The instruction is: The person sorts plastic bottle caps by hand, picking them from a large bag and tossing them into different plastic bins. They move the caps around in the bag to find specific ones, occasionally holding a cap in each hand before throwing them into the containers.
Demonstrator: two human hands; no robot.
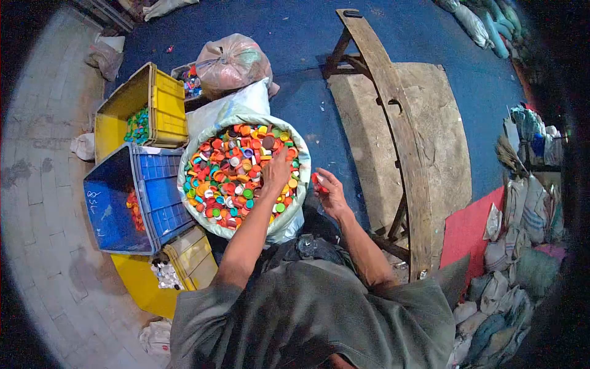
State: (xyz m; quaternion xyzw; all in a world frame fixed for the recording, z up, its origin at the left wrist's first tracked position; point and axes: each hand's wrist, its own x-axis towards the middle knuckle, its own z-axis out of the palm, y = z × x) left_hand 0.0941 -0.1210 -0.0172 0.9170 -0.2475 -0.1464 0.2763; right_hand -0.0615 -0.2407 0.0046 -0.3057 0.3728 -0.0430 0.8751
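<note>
A big whitish sack (303, 144) stands in front of me with its rim rolled outward. It is filled with loose plastic bottle caps (224, 166) in red, orange, green, white and other colours. My left hand (276, 172) reaches down onto the right part of the heap, fingers drawn together among the caps; what is at the fingertips is hidden. Just outside the sack's right rim, my right hand (333, 195) is closed around red bottle caps (319, 182), with a whitish piece showing by the fingers.
Left of the sack stand a yellow crate (169, 101) with green caps, a blue crate (163, 190) with orange caps, and a lower yellow crate (190, 258) with white caps. A stuffed bag (233, 61) sits behind. A wooden bench (405, 147) stands right; sacks (534, 209) line the far right.
</note>
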